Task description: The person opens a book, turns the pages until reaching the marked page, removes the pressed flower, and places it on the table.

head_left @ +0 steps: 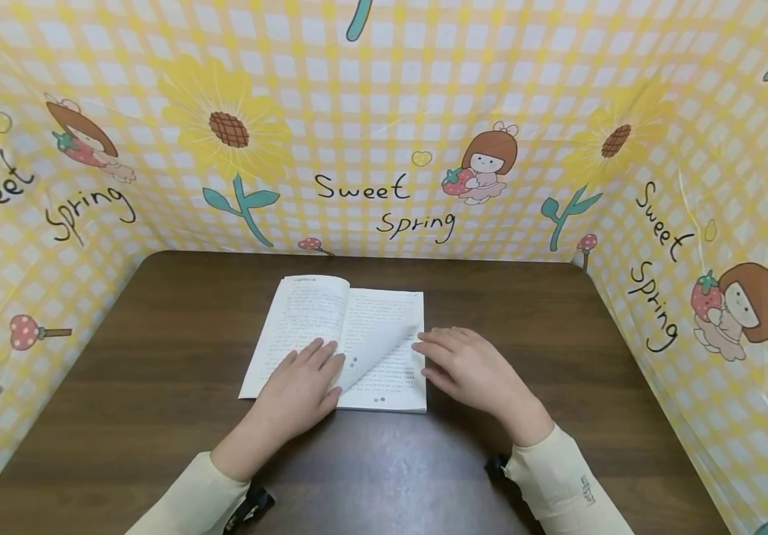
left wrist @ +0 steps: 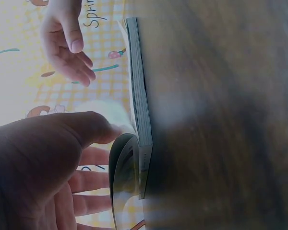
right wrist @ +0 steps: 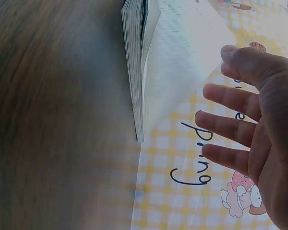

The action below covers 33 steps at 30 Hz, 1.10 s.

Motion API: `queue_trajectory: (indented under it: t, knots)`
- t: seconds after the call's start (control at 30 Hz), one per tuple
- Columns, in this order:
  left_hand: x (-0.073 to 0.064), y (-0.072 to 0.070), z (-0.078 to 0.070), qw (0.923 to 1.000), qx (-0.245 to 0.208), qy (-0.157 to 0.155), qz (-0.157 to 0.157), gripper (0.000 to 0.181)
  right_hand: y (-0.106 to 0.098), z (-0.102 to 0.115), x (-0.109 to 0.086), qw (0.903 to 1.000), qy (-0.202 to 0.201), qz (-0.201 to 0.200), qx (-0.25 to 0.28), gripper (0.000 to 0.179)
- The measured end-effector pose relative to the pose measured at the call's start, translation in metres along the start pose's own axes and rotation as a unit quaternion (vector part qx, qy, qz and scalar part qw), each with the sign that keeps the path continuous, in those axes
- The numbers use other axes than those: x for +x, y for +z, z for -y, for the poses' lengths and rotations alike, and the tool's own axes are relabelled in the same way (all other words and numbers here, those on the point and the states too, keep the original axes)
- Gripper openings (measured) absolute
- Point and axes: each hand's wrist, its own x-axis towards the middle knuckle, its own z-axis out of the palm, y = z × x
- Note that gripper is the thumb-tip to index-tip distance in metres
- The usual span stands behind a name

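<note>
An open book (head_left: 313, 319) lies on the table, with lines of small print on its white pages. My left hand (head_left: 300, 386) rests with outstretched fingers on the lower part of the left page, its thumb near the spine. On the right side, a single leaf (head_left: 377, 349) stands partly raised, its lower corner lifted over the page beneath. Beside the book's right edge is my right hand (head_left: 467, 368). The right wrist view shows the fingers (right wrist: 228, 124) of this hand spread and apart from the thumb, holding nothing, close to the raised leaf (right wrist: 182, 62).
The brown wooden table (head_left: 177, 334) extends around the book on all sides. A yellow checked cloth (head_left: 357, 96) with flowers and cartoon figures encloses its back, left and right. Dark straps (head_left: 250, 509) show at both sleeve cuffs.
</note>
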Motion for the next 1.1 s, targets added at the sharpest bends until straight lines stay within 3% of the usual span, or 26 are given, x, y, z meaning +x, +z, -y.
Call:
queue_trajectory:
  t: [0.2,0.3,0.6,0.9,1.1]
  knots:
    - [-0.001,0.001,0.001,0.9988,-0.015,0.003,-0.046,0.093,0.002,-0.001,-0.002,0.9998,0.012,0.016,0.004,0.042]
    - [0.0,0.002,0.003,0.9974,-0.008,0.017,-0.07,0.099,0.004,-0.001,-0.003,0.9997,0.014,0.022,0.001,0.043]
    - [0.001,0.005,0.007,0.9937,0.046,0.044,-0.092,0.086,0.007,0.0,-0.003,0.9983,0.027,0.052,0.001,0.045]
    - [0.003,0.004,0.007,0.9925,0.066,0.091,-0.05,0.066,0.013,0.006,-0.001,0.9955,0.029,0.09,0.012,0.054]
    - [0.001,0.001,0.007,0.9928,0.056,0.102,-0.031,0.047,0.015,0.009,-0.001,0.9936,0.026,0.11,0.01,0.054]
